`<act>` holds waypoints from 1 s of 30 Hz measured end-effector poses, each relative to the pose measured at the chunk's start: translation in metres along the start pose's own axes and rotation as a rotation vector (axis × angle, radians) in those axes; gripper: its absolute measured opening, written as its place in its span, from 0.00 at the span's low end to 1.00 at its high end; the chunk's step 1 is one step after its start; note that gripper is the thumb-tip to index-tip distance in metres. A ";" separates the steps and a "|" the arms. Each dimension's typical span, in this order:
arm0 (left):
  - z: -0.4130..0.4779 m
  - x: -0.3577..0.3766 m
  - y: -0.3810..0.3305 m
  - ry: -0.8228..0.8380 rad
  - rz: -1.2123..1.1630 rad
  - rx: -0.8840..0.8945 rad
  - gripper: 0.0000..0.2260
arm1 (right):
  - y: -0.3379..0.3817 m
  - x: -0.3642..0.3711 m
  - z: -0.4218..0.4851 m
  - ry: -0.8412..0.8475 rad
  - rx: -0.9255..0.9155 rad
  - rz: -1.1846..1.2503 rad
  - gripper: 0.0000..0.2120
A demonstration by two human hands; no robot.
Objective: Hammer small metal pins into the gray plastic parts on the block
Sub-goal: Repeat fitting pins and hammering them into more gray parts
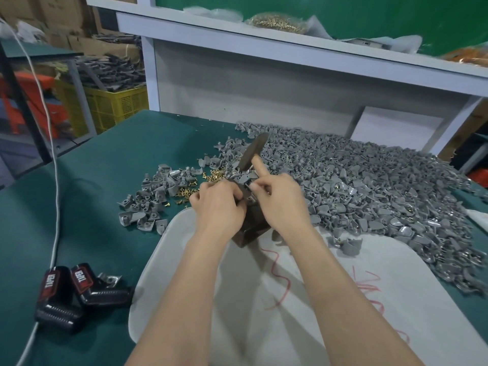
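A dark metal block (251,226) stands on a white sheet (303,299) at the table's middle. My left hand (219,204) curls over the block's top left and pinches something small there; what it holds is hidden. My right hand (280,199) grips the hammer (253,152), index finger stretched along it, the dark head raised and tilted just behind the block. Small brass pins (195,184) lie scattered left of the block. Gray plastic parts form a small pile (155,196) on the left and a huge heap (369,191) on the right.
Green table cover (92,207) runs left to the edge. Two black clamp-like tools (76,294) lie at the front left beside a white cord (54,180). A white shelf frame (264,62) stands behind. A yellow crate (116,104) stands beyond the table.
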State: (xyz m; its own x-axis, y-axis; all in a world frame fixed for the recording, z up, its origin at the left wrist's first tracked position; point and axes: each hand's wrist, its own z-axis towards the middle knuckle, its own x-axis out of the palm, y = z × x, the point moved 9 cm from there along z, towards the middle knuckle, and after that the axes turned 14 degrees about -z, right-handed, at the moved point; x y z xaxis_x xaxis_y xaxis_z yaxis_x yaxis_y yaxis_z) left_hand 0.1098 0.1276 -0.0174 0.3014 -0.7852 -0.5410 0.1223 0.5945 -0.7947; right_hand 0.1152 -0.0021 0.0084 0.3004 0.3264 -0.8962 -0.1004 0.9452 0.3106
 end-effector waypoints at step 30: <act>-0.016 -0.058 0.067 -0.762 -1.235 -0.425 0.01 | -0.073 -0.003 0.016 0.058 0.294 -0.293 0.14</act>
State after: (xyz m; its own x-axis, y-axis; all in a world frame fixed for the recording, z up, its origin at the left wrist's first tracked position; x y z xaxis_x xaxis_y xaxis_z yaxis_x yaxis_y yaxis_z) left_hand 0.0854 0.2100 -0.0436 0.6369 -0.3850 0.6679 0.4236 -0.5490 -0.7205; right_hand 0.1372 -0.0724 -0.0061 0.2213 0.0516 -0.9738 0.2590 0.9596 0.1097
